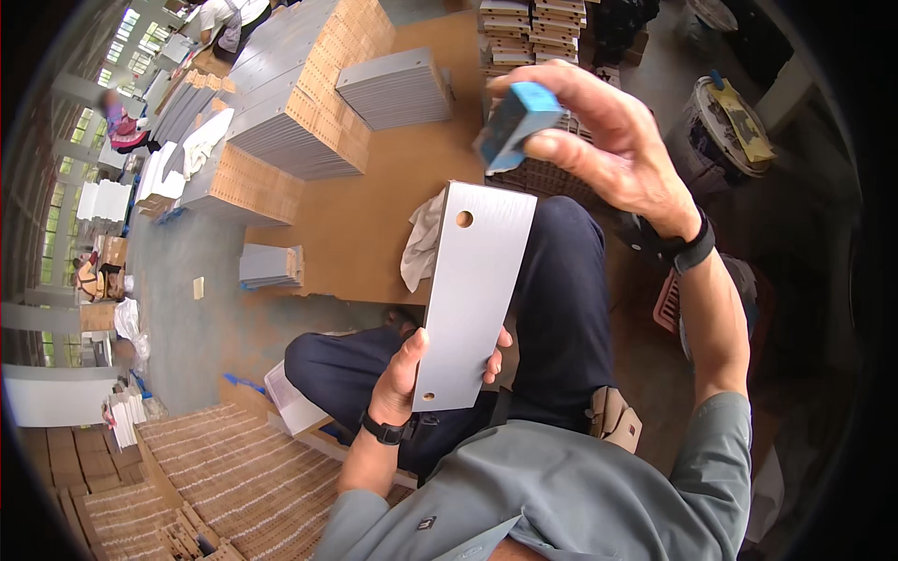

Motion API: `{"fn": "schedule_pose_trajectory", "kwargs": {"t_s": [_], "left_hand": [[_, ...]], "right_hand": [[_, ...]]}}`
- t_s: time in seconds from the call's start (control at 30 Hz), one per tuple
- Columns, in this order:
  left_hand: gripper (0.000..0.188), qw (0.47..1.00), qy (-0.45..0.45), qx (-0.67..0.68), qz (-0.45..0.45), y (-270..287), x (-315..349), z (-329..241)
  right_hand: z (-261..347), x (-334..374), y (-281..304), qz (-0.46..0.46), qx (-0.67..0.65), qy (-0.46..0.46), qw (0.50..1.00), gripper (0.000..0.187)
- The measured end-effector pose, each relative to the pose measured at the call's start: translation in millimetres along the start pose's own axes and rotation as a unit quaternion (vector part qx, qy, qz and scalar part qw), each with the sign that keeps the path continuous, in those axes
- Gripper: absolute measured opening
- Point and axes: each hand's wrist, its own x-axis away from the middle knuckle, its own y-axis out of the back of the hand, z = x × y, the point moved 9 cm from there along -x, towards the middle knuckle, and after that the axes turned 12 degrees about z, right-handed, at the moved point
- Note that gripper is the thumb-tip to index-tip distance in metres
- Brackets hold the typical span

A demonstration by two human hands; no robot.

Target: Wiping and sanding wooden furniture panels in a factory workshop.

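Observation:
A long grey board (472, 299) with a round hole near each end stands tilted over my lap. My left hand (407, 374) grips its lower end, thumb on the left edge and fingertips showing at the right edge. Raised above the board's upper right, my right hand (599, 140) pinches a blue block (528, 112) with a dark, worn face, which looks like a sanding sponge. The block is apart from the board. Behind the board's upper left edge a white cloth (423, 243) hangs at the table's edge.
Tall stacks of grey boards (299, 103) fill the far left of the brown table (374, 206), with smaller stacks (398, 89) beside them. A bucket (720, 131) stands at the right. Stacked brown strips (224, 458) lie at lower left. Other people (234, 23) are at the far left.

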Motion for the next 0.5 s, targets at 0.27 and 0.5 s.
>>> {"fn": "schedule_pose_trajectory", "kwargs": {"t_s": [0.27, 0.5], "left_hand": [[0.103, 1.000, 0.007, 0.016, -0.022, -1, 8, 0], [0.103, 0.999, 0.006, 0.028, -0.027, 2, 10, 2]], "right_hand": [[-2, -30, -31, 0.035, 0.082, 0.048, 0.995, 0.044], [-4, -34, -37, 0.045, 0.080, 0.053, 0.994, 0.043]]}}
